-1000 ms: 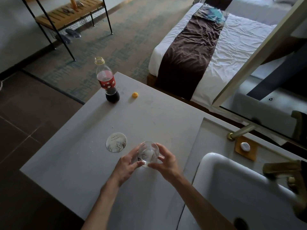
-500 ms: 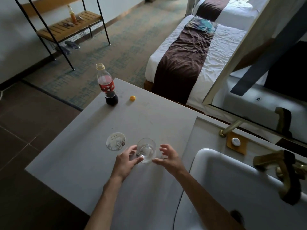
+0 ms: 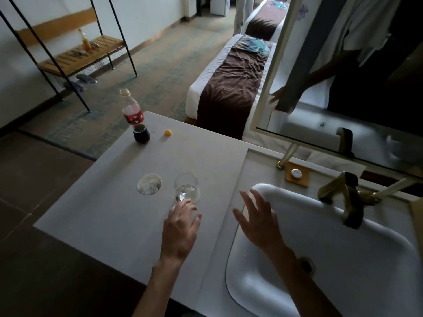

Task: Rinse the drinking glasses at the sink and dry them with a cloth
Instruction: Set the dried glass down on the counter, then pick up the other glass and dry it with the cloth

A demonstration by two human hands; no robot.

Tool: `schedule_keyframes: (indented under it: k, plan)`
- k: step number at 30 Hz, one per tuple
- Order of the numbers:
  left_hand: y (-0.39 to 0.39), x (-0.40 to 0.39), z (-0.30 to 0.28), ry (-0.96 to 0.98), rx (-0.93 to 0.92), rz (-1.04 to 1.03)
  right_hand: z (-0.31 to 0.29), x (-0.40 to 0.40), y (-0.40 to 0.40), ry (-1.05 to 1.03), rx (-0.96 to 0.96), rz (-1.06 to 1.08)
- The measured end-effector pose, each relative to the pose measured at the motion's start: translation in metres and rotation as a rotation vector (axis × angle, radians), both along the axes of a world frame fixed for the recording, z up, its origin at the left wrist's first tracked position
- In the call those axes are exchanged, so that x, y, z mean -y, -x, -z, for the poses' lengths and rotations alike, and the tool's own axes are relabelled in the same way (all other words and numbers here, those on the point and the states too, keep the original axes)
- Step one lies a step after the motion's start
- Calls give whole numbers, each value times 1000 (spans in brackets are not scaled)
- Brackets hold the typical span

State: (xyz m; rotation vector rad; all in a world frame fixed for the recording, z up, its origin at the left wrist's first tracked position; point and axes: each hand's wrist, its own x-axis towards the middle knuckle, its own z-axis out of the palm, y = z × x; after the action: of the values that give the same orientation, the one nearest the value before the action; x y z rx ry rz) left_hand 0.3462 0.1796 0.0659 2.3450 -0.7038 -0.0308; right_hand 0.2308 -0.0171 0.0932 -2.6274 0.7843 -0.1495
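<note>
Well, the small clear round drinking glass (image 3: 186,188) on the grey bench (image 3: 103,202) at 12 o'clock from the spread, empty left hand (image 3: 180,229) looks light, slippery and easy to break, so hold its sides; the right hand (image 3: 258,221) is spread wide and empty too.

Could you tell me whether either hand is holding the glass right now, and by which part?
Nothing is held. The glass stands free; the left hand is open by its base, the right hand open apart.

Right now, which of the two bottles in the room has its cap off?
The cola bottle standing on the counter: its neck is open and an orange cap lies beside it. The other, an orange-filled bottle, stands on the wooden rack.
</note>
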Motion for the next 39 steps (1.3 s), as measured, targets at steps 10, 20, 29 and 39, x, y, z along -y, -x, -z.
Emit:
schedule_keyframes:
  k: [10,20,29,39]
  plan:
    - [89,4,37,-301,85,212,46,2,130,43,-222,46]
    - [163,44,49,-365,63,358,59,17,235,31,-254,237]
    - [233,85,52,-382,14,404,61,48,317,71,-186,312]
    - [302,138,46,-422,44,448,59,85,390,114,-134,447]
